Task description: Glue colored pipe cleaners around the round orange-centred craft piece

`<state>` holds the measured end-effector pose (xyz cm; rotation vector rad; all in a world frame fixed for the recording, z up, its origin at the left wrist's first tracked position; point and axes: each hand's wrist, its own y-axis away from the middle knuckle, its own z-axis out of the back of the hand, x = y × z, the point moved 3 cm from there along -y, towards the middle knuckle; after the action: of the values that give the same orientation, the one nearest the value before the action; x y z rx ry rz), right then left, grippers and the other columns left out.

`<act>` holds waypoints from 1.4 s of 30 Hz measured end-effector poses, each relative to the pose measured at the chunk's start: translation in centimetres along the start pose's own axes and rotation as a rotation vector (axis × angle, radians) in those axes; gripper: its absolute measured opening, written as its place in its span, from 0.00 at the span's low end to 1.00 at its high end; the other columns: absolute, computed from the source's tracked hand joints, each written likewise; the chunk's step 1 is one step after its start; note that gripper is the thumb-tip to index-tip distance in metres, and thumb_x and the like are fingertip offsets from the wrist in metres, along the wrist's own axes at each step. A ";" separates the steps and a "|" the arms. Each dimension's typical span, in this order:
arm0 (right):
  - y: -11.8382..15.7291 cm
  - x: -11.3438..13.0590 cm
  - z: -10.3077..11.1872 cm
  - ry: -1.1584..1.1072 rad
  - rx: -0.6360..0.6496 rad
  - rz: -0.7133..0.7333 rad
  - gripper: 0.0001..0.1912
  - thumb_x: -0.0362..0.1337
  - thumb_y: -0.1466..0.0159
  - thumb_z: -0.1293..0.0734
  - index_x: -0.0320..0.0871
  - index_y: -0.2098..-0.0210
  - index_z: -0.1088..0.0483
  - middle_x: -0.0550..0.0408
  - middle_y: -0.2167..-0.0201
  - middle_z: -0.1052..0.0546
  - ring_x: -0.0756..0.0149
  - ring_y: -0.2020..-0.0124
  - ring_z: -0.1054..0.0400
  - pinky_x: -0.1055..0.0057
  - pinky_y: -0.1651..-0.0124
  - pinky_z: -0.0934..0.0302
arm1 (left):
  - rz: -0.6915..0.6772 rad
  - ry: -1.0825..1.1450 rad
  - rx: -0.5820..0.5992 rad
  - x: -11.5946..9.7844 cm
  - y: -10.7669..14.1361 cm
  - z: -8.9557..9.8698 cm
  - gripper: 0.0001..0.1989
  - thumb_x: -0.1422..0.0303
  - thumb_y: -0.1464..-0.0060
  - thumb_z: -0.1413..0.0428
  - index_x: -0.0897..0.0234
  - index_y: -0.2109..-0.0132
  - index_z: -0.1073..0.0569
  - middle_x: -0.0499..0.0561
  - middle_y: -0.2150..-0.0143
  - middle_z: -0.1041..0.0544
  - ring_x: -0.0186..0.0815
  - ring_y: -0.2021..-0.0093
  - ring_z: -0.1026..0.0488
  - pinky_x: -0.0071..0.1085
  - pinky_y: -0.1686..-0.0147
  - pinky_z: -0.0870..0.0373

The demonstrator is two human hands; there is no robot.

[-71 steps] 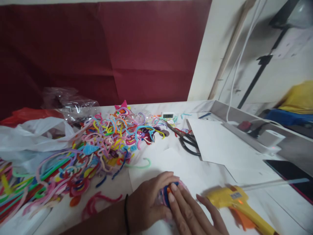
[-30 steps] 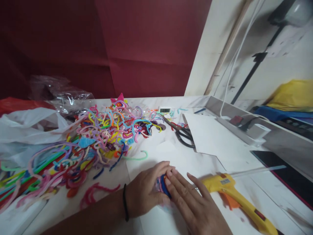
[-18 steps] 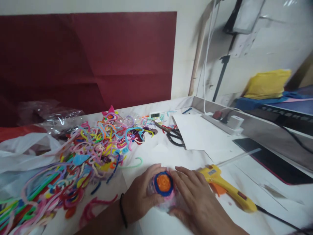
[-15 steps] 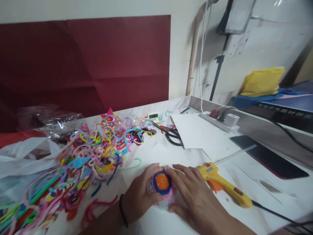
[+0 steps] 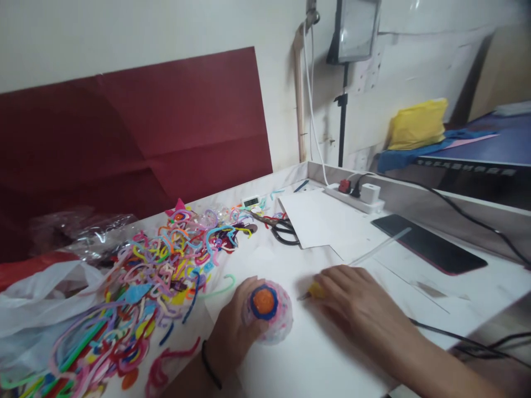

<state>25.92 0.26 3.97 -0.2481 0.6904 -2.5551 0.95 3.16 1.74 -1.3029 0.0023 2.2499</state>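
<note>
My left hand (image 5: pixel 238 320), with a black band at the wrist, is wrapped round the left side of a rounded pink-and-white object (image 5: pixel 279 323). On that object sits an orange disc (image 5: pixel 264 302) ringed in dark blue. To the right, my right hand (image 5: pixel 352 298) is closed over a yellow hot glue gun (image 5: pixel 316 290). Only the gun's front and metal nozzle show, pointing left towards the rounded object but apart from it. A clear glue stick (image 5: pixel 381 246) sticks out beyond the hand. White paper (image 5: pixel 286 370) lies beneath.
A heap of colourful pipe cleaners (image 5: pixel 166 260) covers the left of the table, beside a white plastic bag (image 5: pixel 53 309). Further back lie black-handled scissors (image 5: pixel 285 232), white sheets (image 5: pixel 319 221) and a power strip (image 5: pixel 360 203). A dark phone (image 5: pixel 429 243) rests at the right.
My right hand has left the rounded object and taken hold of the glue gun. The rounded object stays in my left hand. The camera view has turned a little to the right.
</note>
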 end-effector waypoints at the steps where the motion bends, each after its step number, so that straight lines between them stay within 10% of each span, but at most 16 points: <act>1: 0.9 -0.8 0.1 0.041 -0.004 -0.033 0.05 0.30 0.40 0.33 0.42 0.62 0.30 0.49 0.67 0.24 0.52 0.67 0.30 0.55 0.66 0.37 | 0.003 0.001 -0.002 0.0 0.0 0.0 0.31 0.57 0.42 0.43 0.62 0.37 0.42 0.61 0.37 0.32 0.50 0.38 0.34 0.46 0.38 0.39; 19: 4.8 -5.2 -0.7 0.201 -0.123 -0.231 0.05 0.34 0.35 0.41 0.43 0.61 0.34 0.52 0.75 0.31 0.54 0.76 0.33 0.66 0.80 0.45 | 0.146 -0.061 -0.189 -1.3 0.1 -1.9 0.31 0.63 0.46 0.43 0.63 0.38 0.43 0.62 0.39 0.30 0.51 0.39 0.33 0.51 0.39 0.38; 31: 0.6 4.5 -1.8 -0.169 -0.138 0.039 0.26 0.39 0.40 0.31 0.35 0.46 0.39 0.41 0.57 0.24 0.53 0.62 0.27 0.60 0.64 0.27 | 0.140 -0.314 -0.422 -2.9 0.1 -4.5 0.28 0.65 0.47 0.45 0.65 0.40 0.41 0.63 0.45 0.29 0.52 0.44 0.30 0.54 0.45 0.34; 42: -0.2 4.7 -2.1 -0.279 -0.121 0.058 0.37 0.34 0.51 0.21 0.32 0.45 0.37 0.39 0.57 0.23 0.48 0.61 0.26 0.52 0.62 0.25 | -0.114 -0.548 -0.221 -4.3 -0.1 -2.5 0.19 0.69 0.48 0.41 0.62 0.48 0.29 0.57 0.53 0.26 0.49 0.53 0.28 0.51 0.51 0.29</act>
<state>21.18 -1.02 2.53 -0.6024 0.7319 -2.3638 4.68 0.71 3.96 -0.7223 -0.5157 2.4824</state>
